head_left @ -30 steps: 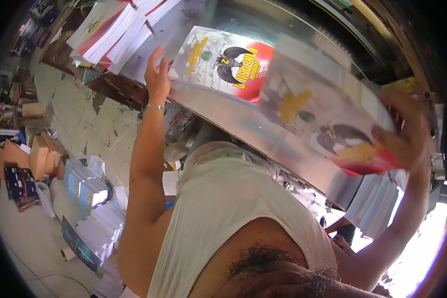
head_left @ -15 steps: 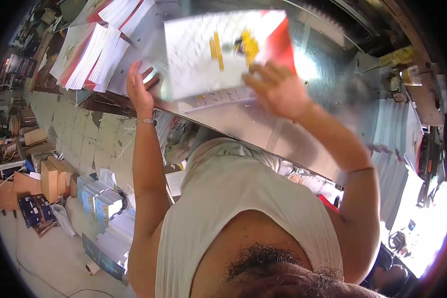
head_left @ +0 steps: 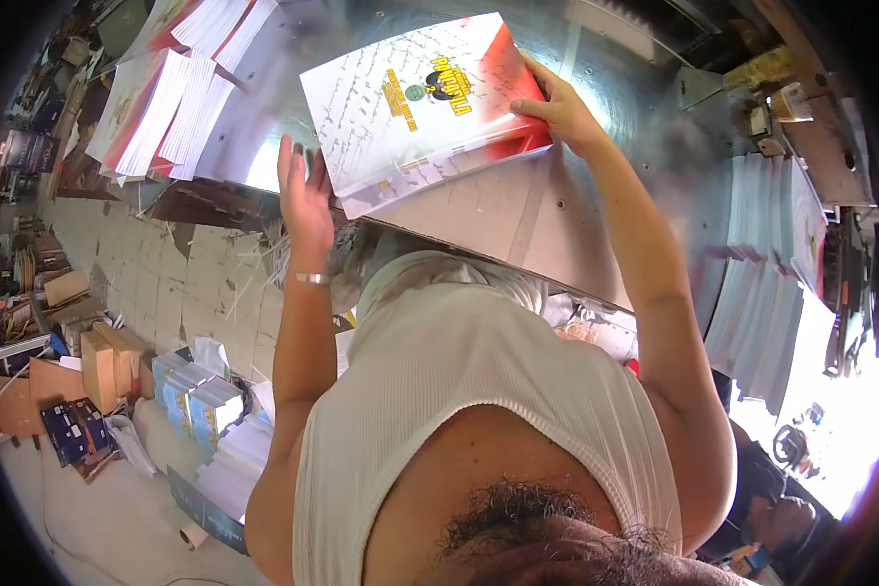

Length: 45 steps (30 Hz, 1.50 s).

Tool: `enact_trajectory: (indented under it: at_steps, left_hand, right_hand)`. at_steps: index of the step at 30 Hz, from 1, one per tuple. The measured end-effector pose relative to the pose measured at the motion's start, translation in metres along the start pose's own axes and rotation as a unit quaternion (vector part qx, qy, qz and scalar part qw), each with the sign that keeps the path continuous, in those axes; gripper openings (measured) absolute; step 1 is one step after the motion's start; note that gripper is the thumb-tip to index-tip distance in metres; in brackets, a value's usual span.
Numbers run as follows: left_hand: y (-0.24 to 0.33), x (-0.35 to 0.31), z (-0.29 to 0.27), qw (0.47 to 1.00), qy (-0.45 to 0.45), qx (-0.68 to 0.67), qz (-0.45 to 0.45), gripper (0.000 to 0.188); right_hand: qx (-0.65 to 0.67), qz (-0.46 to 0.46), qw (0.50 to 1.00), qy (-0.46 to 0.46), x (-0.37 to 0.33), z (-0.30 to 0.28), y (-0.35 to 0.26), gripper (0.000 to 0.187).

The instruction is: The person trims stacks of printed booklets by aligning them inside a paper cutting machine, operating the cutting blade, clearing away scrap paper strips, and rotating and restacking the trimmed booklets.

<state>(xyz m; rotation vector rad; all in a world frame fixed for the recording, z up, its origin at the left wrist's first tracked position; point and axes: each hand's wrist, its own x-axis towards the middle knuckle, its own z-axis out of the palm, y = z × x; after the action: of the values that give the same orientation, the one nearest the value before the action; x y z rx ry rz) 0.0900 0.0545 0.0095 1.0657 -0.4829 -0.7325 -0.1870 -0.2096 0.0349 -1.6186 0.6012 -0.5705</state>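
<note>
A book (head_left: 361,127) with a white and red cover, script-like lines and yellow lettering lies tilted over the metal work table (head_left: 488,215). My right hand (head_left: 565,109) grips its red right end, the thumb on top and the fingers around the far edge. At the opposite end my left hand (head_left: 308,205), with a metal band on the wrist, is held upright, its fingers stretched out and apart beside the book's left edge. Whether those fingers touch the book, I cannot tell. A reflection of the cover shows along its near side.
Stacks of similar red-and-white books (head_left: 171,107) stand at the table's far left. More stacked books (head_left: 762,234) are on the right. Floor-level bundles (head_left: 200,396) and cardboard boxes (head_left: 103,366) sit at lower left. Another person (head_left: 781,523) is partly visible at lower right.
The book has turned and shifted slightly left, and its blur is gone. My right hand has moved from the cover's near side to its right end. My left hand has come closer to the book.
</note>
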Motion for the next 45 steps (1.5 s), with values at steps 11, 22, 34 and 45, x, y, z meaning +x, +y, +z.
enact_trajectory:
  at_steps: [11,22,34,45]
  left_hand:
    - [0.037,-0.08,-0.018,0.929,0.103,-0.185,-0.305,0.074]
    - [0.013,-0.11,-0.024,0.984,0.068,0.143,-0.08,0.056]
    - [0.038,-0.021,-0.007,0.967,-0.172,0.155,0.107,0.062]
    - [-0.02,0.021,0.018,0.972,-0.126,0.085,0.18,0.075]
  right_hand:
    - [-0.087,-0.028,0.994,-0.057,-0.028,0.038,0.01,0.09]
    - [-0.027,0.015,0.995,-0.097,-0.042,0.032,0.011,0.09]
    - [0.103,-0.096,0.986,0.09,-0.098,0.018,-0.029,0.052]
    - [0.18,-0.111,0.957,0.197,-0.107,0.038,-0.017,0.061]
